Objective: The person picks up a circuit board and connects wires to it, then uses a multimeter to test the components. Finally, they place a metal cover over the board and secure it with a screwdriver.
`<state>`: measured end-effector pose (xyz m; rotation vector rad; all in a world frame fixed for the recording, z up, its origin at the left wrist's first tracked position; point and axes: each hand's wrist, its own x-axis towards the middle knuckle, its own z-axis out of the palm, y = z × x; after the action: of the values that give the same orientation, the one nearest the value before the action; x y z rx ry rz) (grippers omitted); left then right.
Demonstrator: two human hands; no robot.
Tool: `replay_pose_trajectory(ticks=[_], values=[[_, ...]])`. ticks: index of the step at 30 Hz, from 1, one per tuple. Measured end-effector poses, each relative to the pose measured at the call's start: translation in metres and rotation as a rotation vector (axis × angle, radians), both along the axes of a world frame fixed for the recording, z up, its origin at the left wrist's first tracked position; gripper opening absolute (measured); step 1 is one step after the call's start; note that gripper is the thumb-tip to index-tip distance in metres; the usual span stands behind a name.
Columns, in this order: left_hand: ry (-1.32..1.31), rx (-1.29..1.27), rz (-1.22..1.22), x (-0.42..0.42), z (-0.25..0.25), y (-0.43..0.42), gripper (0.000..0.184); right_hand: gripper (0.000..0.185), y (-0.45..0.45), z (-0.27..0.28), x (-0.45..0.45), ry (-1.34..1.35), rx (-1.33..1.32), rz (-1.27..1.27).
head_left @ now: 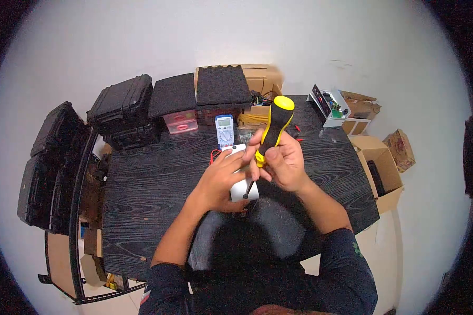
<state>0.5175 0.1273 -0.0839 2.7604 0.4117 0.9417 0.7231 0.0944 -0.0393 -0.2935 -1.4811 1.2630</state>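
In my right hand (286, 163) is a yellow and black screwdriver (276, 126), handle up, its dark shaft slanting down to the left. The shaft's tip meets a dark spot near the lower end of a white box (239, 191). My left hand (220, 178) grips this box from the left, fingers over its top face and thumb at the near end. Another dark round spot shows at the box's far end. Just beyond it lies a blue and white multimeter (225, 131), with a red lead (214, 156) beside the box. My fingers hide part of the box.
Black hard cases (122, 102) and foam-topped pink boxes (181, 123) line the table's back left. Behind is a cardboard box of cables (263, 100). A white casing with a green circuit board (333, 107) stands back right. An open cardboard box (381, 168) sits by the right edge.
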Motion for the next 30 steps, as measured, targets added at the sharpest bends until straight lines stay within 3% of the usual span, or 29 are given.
replay_pose_trajectory(ticks=[11,27,30], values=[[0.016,-0.043,0.040,-0.002,-0.016,0.003,0.067,0.049,-0.007,-0.003,0.002,-0.025,0.015,0.008],[0.030,0.023,0.063,-0.003,-0.012,-0.001,0.074,0.052,-0.022,-0.001,0.005,-0.087,-0.037,-0.013],[0.041,0.018,0.063,-0.002,-0.013,-0.001,0.074,0.048,-0.018,-0.008,0.008,-0.139,0.087,-0.032]])
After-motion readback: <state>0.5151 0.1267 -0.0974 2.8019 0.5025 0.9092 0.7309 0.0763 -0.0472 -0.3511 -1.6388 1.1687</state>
